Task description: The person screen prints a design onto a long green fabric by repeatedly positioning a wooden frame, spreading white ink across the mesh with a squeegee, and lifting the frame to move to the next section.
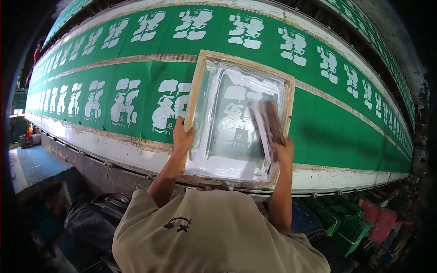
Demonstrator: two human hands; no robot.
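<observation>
Screen frame [197, 86], wooden rim, lies flat on green cloth [327, 136] on the near side of the long table [136, 155], slightly tilted. Left hand [183, 135]: fingers curled closed around frame's left rail, near half. Right hand [284, 151]: fingers closed on near end of squeegee [269, 125], which is motion-blurred; exact finger placement can't be told. Squeegee is inside the frame, right part of the mesh [223, 107], running far to near at a slant. White paste [218, 167] pooled along near edge of mesh, more smeared at far edge. White prints [124, 103] on cloth left of frame; another row of prints [246, 32] beyond it, running left to right. Green bundles [350, 232] below table edge, near right.
</observation>
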